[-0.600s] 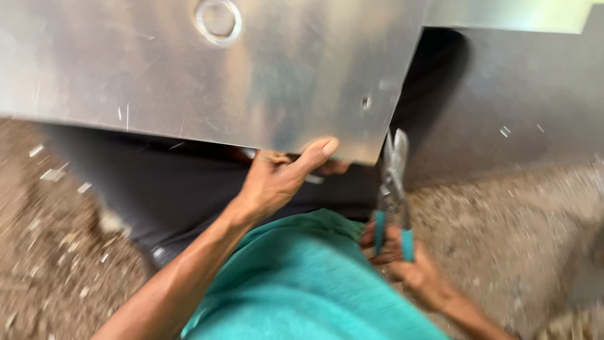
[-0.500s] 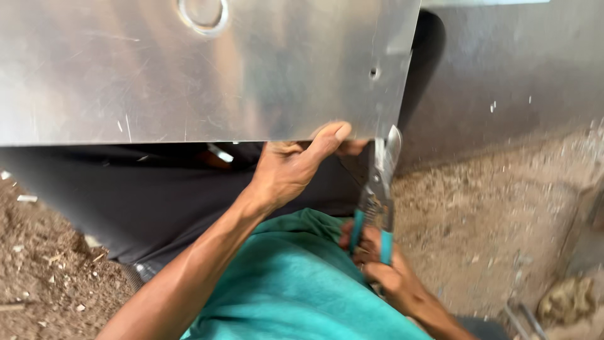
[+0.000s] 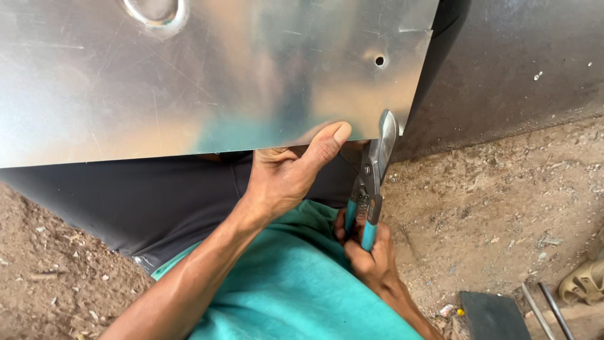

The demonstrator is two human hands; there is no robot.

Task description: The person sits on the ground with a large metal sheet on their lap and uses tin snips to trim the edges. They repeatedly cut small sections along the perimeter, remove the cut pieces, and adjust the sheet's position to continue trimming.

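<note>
Metal sheet [image 3: 189, 82], near edge pinched by left hand [image 3: 283, 179]; right hand [image 3: 368, 258] fisted round teal-handled snips [image 3: 371, 182], blades upright at the sheet's right corner.

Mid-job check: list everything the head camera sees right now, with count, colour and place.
metal sheet: one, shiny silver, across the top, with a small hole near its right edge
tin snips: one, teal handles, grey blades at the sheet's lower right corner
dark slab: one, black, on the ground bottom right
rods: two, grey, beside the slab
dirt ground: brown, left and right
left hand: thumb on the sheet's lower edge
right hand: fingers around the snips' handles
</note>
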